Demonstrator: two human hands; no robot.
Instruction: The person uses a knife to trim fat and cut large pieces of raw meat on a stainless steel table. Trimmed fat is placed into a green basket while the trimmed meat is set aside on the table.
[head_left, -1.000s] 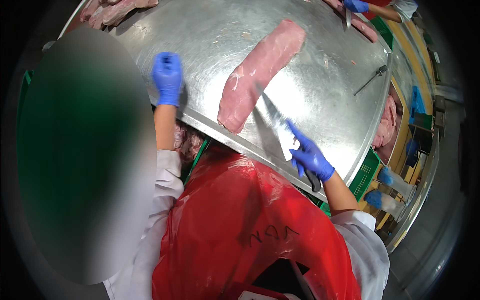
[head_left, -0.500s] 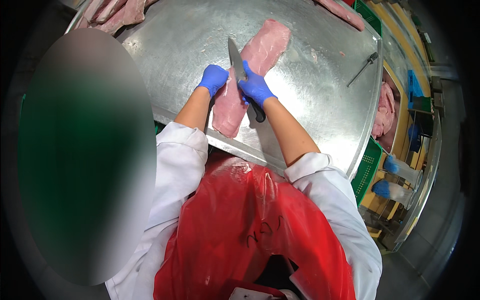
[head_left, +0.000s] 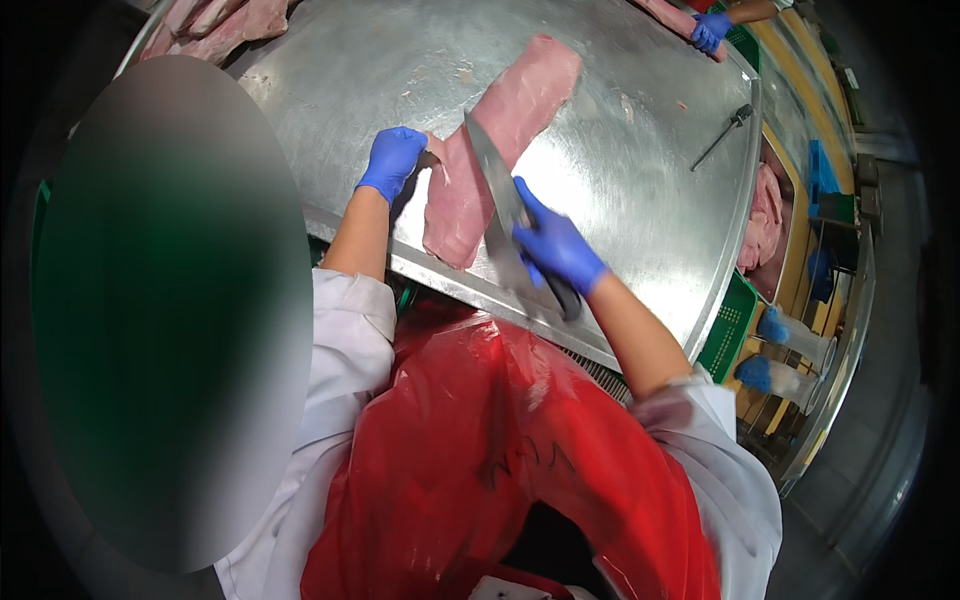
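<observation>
A long pale-pink pork loin (head_left: pixel 527 95) lies slanted across the steel table, its near end close to the table's front edge. My blue-gloved left hand (head_left: pixel 394 162) is beside its left side, closed on a small flap of meat (head_left: pixel 437 148) pulled out from the loin's edge. In my blue-gloved right hand (head_left: pixel 560 246) is a knife (head_left: pixel 490 163) with a dark handle. Its blade slants up and left over the loin; whether the edge touches the meat I cannot tell. The right hand is slightly blurred.
The steel table (head_left: pixel 640 190) carries a sharpening rod (head_left: pixel 722 138) at right and several meat pieces (head_left: pixel 235 25) at far left. Far right, another person's gloved hand (head_left: pixel 711 32) grips a meat piece (head_left: pixel 668 14). A green crate (head_left: pixel 728 330) and a meat-filled bin (head_left: pixel 764 215) stand beyond the right edge.
My left hand has moved left, drawing the flap outward. My right hand and the knife have moved right and nearer to me. Another person's hand has appeared on the far-right meat piece.
</observation>
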